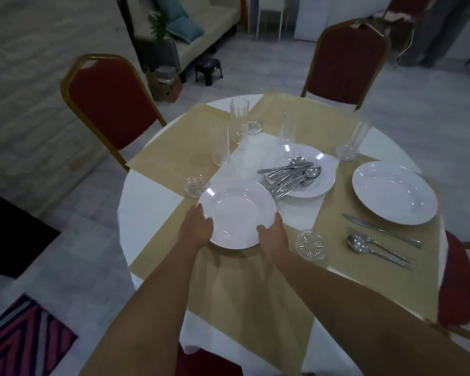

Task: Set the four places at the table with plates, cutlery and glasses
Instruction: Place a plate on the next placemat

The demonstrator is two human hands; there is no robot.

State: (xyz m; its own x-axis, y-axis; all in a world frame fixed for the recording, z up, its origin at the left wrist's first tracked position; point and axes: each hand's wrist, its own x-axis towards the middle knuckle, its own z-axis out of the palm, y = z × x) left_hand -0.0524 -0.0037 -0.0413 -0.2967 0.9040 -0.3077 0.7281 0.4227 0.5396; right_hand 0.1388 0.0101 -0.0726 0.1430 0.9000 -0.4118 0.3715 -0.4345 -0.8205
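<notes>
Plate (237, 213) is in both hands, just near-left of the cutlery plate (304, 169), over a tan mat (228, 280) on the counter (152, 196). A shadow under the near rim suggests it is slightly lifted, but contact is unclear. Left hand (198, 226) grips the left rim and right hand (271, 234) the right rim. The fingers (201, 213) curl under the edge with thumbs on top. The plate looks rigid, glossy, probably ceramic: moderate weight, slippery, chips if dropped. Opposite-rim grip is the best hold; keep it level. Cutlery (290, 176) is heaped on the cutlery plate, handles just beside the held rim, so there is a risk of a knock. Glasses (239, 118) stand beyond the cutlery plate, thin and tippy.
</notes>
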